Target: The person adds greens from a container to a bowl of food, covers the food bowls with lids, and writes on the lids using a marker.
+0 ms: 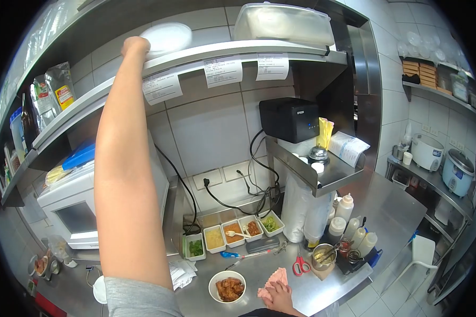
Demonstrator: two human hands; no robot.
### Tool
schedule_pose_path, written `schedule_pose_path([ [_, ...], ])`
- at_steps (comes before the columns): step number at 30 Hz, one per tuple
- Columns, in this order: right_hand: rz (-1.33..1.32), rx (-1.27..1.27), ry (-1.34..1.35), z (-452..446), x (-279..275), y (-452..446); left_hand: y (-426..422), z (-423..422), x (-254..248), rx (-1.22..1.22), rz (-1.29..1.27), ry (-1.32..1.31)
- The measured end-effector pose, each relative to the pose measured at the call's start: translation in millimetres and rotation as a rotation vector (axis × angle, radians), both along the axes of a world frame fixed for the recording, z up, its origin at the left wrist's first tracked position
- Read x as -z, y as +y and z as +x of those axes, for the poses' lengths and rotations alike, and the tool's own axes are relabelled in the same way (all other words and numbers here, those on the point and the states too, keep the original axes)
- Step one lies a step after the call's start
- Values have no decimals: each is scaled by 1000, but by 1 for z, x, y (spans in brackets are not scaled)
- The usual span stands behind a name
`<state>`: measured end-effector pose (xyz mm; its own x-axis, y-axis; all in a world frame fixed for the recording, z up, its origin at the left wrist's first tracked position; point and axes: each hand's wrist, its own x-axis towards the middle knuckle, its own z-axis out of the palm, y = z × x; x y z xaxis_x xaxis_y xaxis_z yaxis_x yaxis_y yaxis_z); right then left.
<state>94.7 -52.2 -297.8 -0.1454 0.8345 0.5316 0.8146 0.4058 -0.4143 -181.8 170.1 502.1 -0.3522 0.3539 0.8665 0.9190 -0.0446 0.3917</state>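
Note:
My left hand (135, 46) is raised to the upper shelf, its fingers closed at the left edge of a round white translucent lid or plate (168, 38). My right hand (278, 296) lies on a pink cloth (273, 281) on the steel counter, fingers partly spread over it. To the left of the cloth sits a white bowl (212, 289) with browned pieces of food (230, 289). Red-handled scissors (301, 267) lie beyond the cloth, beside a metal container (323, 257) with utensils in it.
White trays of toppings (214, 239) line the counter's back. Squeeze bottles (345, 207) and jars stand at the right, under a small shelf with a bell (318, 154) and a black printer (289, 119). A microwave (71, 211) is at the left; a plastic bin (283, 24) sits on the shelf.

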Motion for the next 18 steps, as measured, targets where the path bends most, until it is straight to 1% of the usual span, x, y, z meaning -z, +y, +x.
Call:
schedule_pose_path([
  [2, -7, -15, 26, 0, 1, 1, 0, -4, 9, 86, 494, -233],
  [4, -49, -41, 64, 1, -3, 0, -25, 8, 21, 208, 880, -121],
  [6, -131, -72, 119, 5, -8, 1, -43, 20, 36, 241, 1184, 57],
  [7, -269, -298, 464, 13, 16, 22, -52, 27, 48, 517, 1146, 7],
  [8, -393, -389, 647, 19, -3, 34, -72, 41, 68, 793, 1094, -51],
  [9, -308, -383, 669, 32, -21, 35, -93, 56, 96, 823, 945, 17],
  [10, -222, -376, 686, 38, -82, 27, -124, 76, 137, 853, 793, 79],
  [11, -147, -386, 723, 41, -135, 22, -140, 87, 178, 873, 698, 243],
  [12, -92, -478, 790, 51, -161, 30, -154, 95, 216, 892, 599, 404],
  [13, -95, -637, 1002, 54, -210, 20, -156, 102, 253, 976, 561, 598],
  [14, -152, -813, 1233, 57, -236, 16, -163, 112, 293, 1092, 443, 673],
  [15, -98, -996, 1360, 50, -266, 9, -174, 119, 332, 1165, 249, 650],
  [16, -181, -990, 1364, 48, -285, 3, -178, 120, 371, 1167, 94, 610],
  [17, -263, -984, 1369, 45, -299, -3, -185, 121, 396, 1195, -38, 514],
  [18, -344, -983, 1373, 41, -303, -7, -185, 120, 416, 1195, -64, 454],
])
